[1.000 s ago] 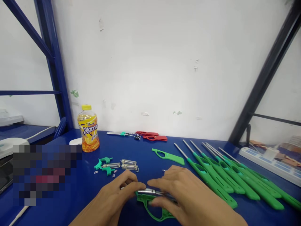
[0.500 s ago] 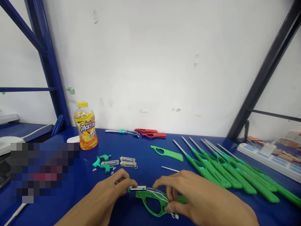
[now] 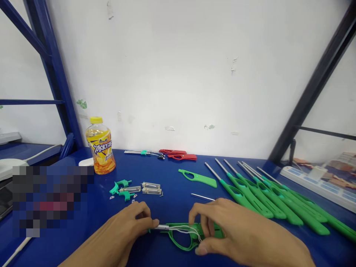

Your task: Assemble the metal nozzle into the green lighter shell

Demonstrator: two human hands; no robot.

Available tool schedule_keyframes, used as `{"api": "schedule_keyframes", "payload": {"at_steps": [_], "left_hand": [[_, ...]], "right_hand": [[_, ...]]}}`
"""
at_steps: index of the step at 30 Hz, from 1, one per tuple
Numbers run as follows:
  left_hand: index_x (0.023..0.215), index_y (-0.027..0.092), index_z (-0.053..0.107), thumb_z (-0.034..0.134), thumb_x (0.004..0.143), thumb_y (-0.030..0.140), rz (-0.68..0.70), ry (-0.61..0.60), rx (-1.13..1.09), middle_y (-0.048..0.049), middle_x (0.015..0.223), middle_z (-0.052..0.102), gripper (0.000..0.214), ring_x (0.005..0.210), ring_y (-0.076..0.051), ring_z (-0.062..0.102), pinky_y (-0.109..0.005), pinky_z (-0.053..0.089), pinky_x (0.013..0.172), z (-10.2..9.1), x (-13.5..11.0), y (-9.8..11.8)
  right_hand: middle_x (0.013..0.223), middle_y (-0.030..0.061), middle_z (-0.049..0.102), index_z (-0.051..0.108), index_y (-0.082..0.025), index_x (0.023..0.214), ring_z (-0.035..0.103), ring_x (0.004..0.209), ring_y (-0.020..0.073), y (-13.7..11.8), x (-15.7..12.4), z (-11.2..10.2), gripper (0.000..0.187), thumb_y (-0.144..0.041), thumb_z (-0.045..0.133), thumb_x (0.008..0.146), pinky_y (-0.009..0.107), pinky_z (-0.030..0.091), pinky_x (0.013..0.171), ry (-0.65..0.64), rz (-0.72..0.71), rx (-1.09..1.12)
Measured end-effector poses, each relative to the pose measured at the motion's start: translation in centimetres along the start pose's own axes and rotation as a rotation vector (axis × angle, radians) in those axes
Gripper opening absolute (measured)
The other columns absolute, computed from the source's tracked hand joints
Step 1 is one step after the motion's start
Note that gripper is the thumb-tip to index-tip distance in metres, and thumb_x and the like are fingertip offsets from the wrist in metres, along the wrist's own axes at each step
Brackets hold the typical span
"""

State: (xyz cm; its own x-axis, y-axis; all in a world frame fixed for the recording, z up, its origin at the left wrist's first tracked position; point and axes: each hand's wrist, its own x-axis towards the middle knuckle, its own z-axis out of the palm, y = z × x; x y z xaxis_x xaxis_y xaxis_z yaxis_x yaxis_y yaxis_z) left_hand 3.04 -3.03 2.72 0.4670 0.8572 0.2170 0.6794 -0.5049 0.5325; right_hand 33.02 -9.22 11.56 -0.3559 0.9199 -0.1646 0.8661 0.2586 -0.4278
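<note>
A green lighter handle shell point(image 3: 181, 241) lies on the blue table point(image 3: 172, 207) near the front edge. My left hand point(image 3: 130, 226) pinches a small metal tube point(image 3: 162, 227) at the shell's left end. White wires point(image 3: 182, 230) run from that tube across the shell. My right hand point(image 3: 236, 233) grips the shell's right part, fingers curled over it and thumb underneath. A thin metal rod point(image 3: 202, 197) lies just beyond my right hand.
Several finished green lighters point(image 3: 261, 200) lie in a row at the right. A loose green shell point(image 3: 198, 178), small teal and metal parts point(image 3: 133, 188), red shells point(image 3: 178, 155), an orange drink bottle point(image 3: 99, 150) and a white power strip point(image 3: 317, 183) stand around. Blue rack posts flank the table.
My left hand has slid the metal tube to the left end of the shell. My right hand has shifted right along the shell, and the white wires now show.
</note>
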Motion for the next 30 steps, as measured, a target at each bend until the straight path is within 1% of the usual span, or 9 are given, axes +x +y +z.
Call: {"api": "schedule_keyframes", "payload": {"at_steps": [1, 3, 5, 10, 13, 16, 20, 26, 30], "left_hand": [[0.086, 0.025, 0.07, 0.058, 0.105, 0.036, -0.06, 0.023, -0.008, 0.0005, 0.081, 0.072, 0.025, 0.07, -0.015, 0.073, -0.02, 0.055, 0.063, 0.3, 0.1, 0.2], [0.08, 0.025, 0.066, 0.063, 0.1, 0.035, -0.137, 0.056, -0.017, 0.0025, 0.075, 0.069, 0.022, 0.068, -0.015, 0.072, -0.021, 0.055, 0.064, 0.8, 0.4, 0.6], [0.076, 0.025, 0.064, 0.065, 0.095, 0.032, -0.171, 0.082, -0.016, 0.0035, 0.072, 0.067, 0.02, 0.069, -0.015, 0.072, -0.022, 0.054, 0.067, 1.1, 0.5, 0.8], [0.076, 0.028, 0.069, 0.063, 0.094, 0.035, -0.178, 0.127, 0.005, 0.0043, 0.074, 0.066, 0.02, 0.069, -0.015, 0.068, -0.024, 0.051, 0.066, 1.1, 0.4, 1.0], [0.076, 0.028, 0.07, 0.062, 0.094, 0.036, -0.18, 0.142, 0.02, 0.0035, 0.075, 0.065, 0.021, 0.068, -0.016, 0.067, -0.025, 0.051, 0.065, 1.2, 0.3, 0.9], [0.076, 0.027, 0.069, 0.062, 0.095, 0.037, -0.188, 0.153, 0.04, 0.0028, 0.076, 0.065, 0.023, 0.068, -0.016, 0.066, -0.026, 0.05, 0.065, 1.6, 0.3, 0.9], [0.076, 0.026, 0.068, 0.062, 0.095, 0.036, -0.209, 0.166, 0.086, 0.0019, 0.077, 0.067, 0.022, 0.072, -0.017, 0.068, -0.027, 0.05, 0.069, 2.2, 0.2, 0.9], [0.076, 0.026, 0.067, 0.06, 0.096, 0.036, -0.218, 0.176, 0.14, 0.0016, 0.077, 0.067, 0.024, 0.072, -0.017, 0.068, -0.027, 0.048, 0.067, 2.7, 0.3, 0.5], [0.075, 0.025, 0.067, 0.06, 0.096, 0.036, -0.197, 0.166, 0.146, 0.0027, 0.075, 0.065, 0.024, 0.071, -0.016, 0.067, -0.026, 0.047, 0.066, 3.0, 0.5, 0.0]], "right_hand": [[0.093, -0.0081, 0.076, 0.074, -0.036, 0.105, 0.07, 0.097, 0.0217, 0.1, -0.1, 0.0, 0.024, -0.034, 0.093, 0.091, 0.026, 0.045, 0.073, -0.001, 0.03, 0.007], [0.093, -0.0082, 0.074, 0.074, -0.034, 0.099, 0.07, 0.094, 0.0208, 0.3, -0.2, -0.1, 0.029, -0.031, 0.098, 0.084, 0.025, 0.044, 0.07, -0.001, 0.074, 0.009], [0.092, -0.0077, 0.075, 0.075, -0.033, 0.098, 0.071, 0.094, 0.0205, 0.5, -0.2, -0.1, 0.027, -0.026, 0.098, 0.084, 0.025, 0.043, 0.071, -0.01, 0.086, -0.002], [0.091, -0.0048, 0.079, 0.081, -0.032, 0.1, 0.075, 0.092, 0.0211, 0.9, 0.1, -0.1, 0.012, -0.022, 0.085, 0.096, 0.026, 0.044, 0.07, -0.004, -0.003, -0.036], [0.094, -0.0041, 0.082, 0.082, -0.032, 0.1, 0.075, 0.091, 0.0203, 1.3, 0.1, -0.1, 0.014, -0.02, 0.075, 0.104, 0.026, 0.043, 0.067, 0.012, -0.065, -0.05], [0.094, -0.0047, 0.083, 0.082, -0.031, 0.099, 0.076, 0.089, 0.019, 1.5, 0.1, -0.2, 0.016, -0.019, 0.073, 0.104, 0.026, 0.043, 0.067, 0.01, -0.081, -0.047], [0.097, -0.0043, 0.084, 0.082, -0.031, 0.1, 0.076, 0.091, 0.0196, 1.5, 0.2, -0.1, 0.013, -0.025, 0.073, 0.105, 0.026, 0.044, 0.068, 0.015, -0.082, -0.06], [0.094, -0.005, 0.085, 0.085, -0.032, 0.1, 0.079, 0.092, 0.0185, 1.5, 0.1, 0.0, 0.019, -0.019, 0.071, 0.106, 0.026, 0.049, 0.072, 0.047, -0.161, -0.053], [0.095, -0.0063, 0.086, 0.085, -0.032, 0.1, 0.078, 0.092, 0.0188, 1.5, 0.1, 0.0, 0.016, -0.02, 0.075, 0.105, 0.026, 0.047, 0.072, 0.041, -0.133, -0.049]]}}
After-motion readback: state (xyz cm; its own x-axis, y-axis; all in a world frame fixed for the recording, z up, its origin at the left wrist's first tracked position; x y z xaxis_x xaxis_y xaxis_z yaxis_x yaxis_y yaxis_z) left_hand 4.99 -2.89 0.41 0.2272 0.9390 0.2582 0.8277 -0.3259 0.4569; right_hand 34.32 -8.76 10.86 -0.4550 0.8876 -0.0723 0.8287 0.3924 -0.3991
